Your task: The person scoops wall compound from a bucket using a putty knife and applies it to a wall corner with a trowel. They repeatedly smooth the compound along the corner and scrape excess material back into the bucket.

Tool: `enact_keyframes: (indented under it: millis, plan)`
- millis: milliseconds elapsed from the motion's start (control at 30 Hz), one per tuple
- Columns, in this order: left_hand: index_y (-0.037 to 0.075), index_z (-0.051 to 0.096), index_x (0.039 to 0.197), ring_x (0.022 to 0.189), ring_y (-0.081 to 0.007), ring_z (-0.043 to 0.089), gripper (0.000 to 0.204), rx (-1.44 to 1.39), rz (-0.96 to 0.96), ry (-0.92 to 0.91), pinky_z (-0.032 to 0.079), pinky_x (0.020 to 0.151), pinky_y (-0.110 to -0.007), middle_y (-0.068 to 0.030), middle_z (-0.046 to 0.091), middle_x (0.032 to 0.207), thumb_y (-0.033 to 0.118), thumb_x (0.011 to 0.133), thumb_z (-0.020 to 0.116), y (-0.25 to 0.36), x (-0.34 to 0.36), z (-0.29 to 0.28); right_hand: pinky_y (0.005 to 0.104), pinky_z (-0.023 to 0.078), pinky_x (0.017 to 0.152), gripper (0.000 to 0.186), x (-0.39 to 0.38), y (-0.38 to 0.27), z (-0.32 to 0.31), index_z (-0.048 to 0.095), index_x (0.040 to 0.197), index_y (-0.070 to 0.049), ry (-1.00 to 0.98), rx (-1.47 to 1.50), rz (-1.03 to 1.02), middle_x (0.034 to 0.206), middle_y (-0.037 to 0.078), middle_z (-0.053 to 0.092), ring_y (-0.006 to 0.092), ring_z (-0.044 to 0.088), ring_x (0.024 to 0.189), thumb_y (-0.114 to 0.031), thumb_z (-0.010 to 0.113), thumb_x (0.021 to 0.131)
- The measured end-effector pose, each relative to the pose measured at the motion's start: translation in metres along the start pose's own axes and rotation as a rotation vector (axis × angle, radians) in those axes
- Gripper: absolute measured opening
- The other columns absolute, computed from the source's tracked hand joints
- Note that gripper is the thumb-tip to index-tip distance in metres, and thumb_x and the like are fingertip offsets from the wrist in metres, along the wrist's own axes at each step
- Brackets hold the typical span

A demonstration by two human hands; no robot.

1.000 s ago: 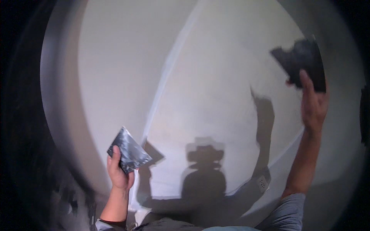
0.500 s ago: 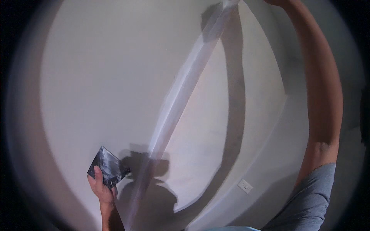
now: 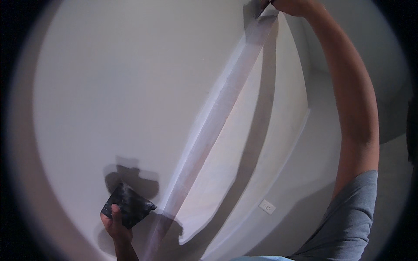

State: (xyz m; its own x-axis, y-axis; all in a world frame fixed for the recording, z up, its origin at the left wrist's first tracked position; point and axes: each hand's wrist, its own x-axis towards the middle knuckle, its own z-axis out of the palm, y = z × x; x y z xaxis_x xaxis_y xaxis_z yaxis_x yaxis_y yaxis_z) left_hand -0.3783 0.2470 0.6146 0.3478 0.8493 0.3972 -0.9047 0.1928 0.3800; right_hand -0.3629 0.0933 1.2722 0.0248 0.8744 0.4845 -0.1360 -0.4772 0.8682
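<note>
My left hand (image 3: 115, 227) is low at the left and grips a dark square plate (image 3: 129, 204) smeared with pale paste, held tilted close to the wall. My right hand (image 3: 292, 5) is stretched up to the top edge of the view, its arm in a grey sleeve (image 3: 348, 217). It holds a dark flat trowel (image 3: 262, 8), of which only a sliver shows, against the top of a long pale strip (image 3: 217, 113) of fresh filler. The strip runs down the wall's outer corner to near my left hand.
Smooth white wall (image 3: 109, 87) fills the left side, with the shadow of my hand and plate on it. A second wall face (image 3: 283, 130) turns away on the right. A white wall socket (image 3: 267, 206) sits low on it. A grey floor lies at the far right.
My right arm has risen from the right side to the top of the corner strip, taking the trowel almost out of view. My left hand with the plate stayed low at the left.
</note>
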Motion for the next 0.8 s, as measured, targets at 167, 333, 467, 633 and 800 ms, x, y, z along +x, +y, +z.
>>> enact_keyframes:
  millis: [167, 333, 467, 633, 800]
  plan:
    - [-0.001, 0.046, 0.127, 0.099, -0.0244, 0.065, 0.056, -0.014, -0.022, 0.014, 0.058, 0.084, -0.041, -0.0139, 0.061, 0.114, 0.035, 0.092, 0.072, 0.003, -0.001, 0.005, 0.0454, 0.050, 0.091, 0.045, 0.007, 0.006, 0.010, 0.078, 0.106, -0.018, 0.043, -0.038, -0.067, 0.101, 0.015, 0.073, 0.0343, 0.066, 0.096, -0.001, 0.058, 0.070]
    - [-0.001, 0.045, 0.127, 0.099, -0.0247, 0.065, 0.057, -0.042, -0.056, -0.052, 0.058, 0.084, -0.041, -0.0144, 0.061, 0.114, 0.036, 0.092, 0.072, 0.002, 0.001, 0.006, 0.0455, 0.048, 0.093, 0.044, 0.007, -0.003, -0.005, 0.078, 0.106, -0.019, -0.025, -0.101, -0.018, 0.100, 0.013, 0.074, 0.0323, 0.066, 0.095, -0.001, 0.060, 0.071]
    - [-0.004, 0.051, 0.120, 0.092, -0.0219, 0.066, 0.049, -0.019, -0.003, 0.028, 0.057, 0.080, -0.036, -0.0126, 0.064, 0.105, 0.032, 0.093, 0.071, 0.006, -0.003, 0.006, 0.0474, 0.045, 0.097, 0.042, 0.010, -0.014, -0.001, 0.078, 0.106, -0.019, -0.064, -0.098, 0.006, 0.101, 0.012, 0.074, 0.0319, 0.067, 0.095, 0.000, 0.060, 0.073]
    - [-0.004, 0.050, 0.123, 0.092, -0.0224, 0.066, 0.051, -0.003, -0.029, 0.088, 0.057, 0.080, -0.036, -0.0139, 0.064, 0.107, 0.031, 0.093, 0.071, 0.006, -0.002, 0.011, 0.0471, 0.044, 0.098, 0.041, 0.003, -0.003, 0.000, 0.078, 0.107, -0.019, -0.061, -0.195, -0.019, 0.102, 0.012, 0.074, 0.0318, 0.066, 0.095, 0.000, 0.061, 0.075]
    - [-0.004, 0.048, 0.124, 0.094, -0.0234, 0.066, 0.053, -0.029, -0.044, 0.059, 0.058, 0.081, -0.038, -0.0151, 0.064, 0.109, 0.032, 0.092, 0.072, 0.009, -0.002, 0.010, 0.0453, 0.044, 0.099, 0.038, -0.004, 0.010, 0.014, 0.078, 0.106, -0.018, 0.006, -0.076, -0.047, 0.102, 0.013, 0.073, 0.0313, 0.065, 0.099, 0.000, 0.060, 0.078]
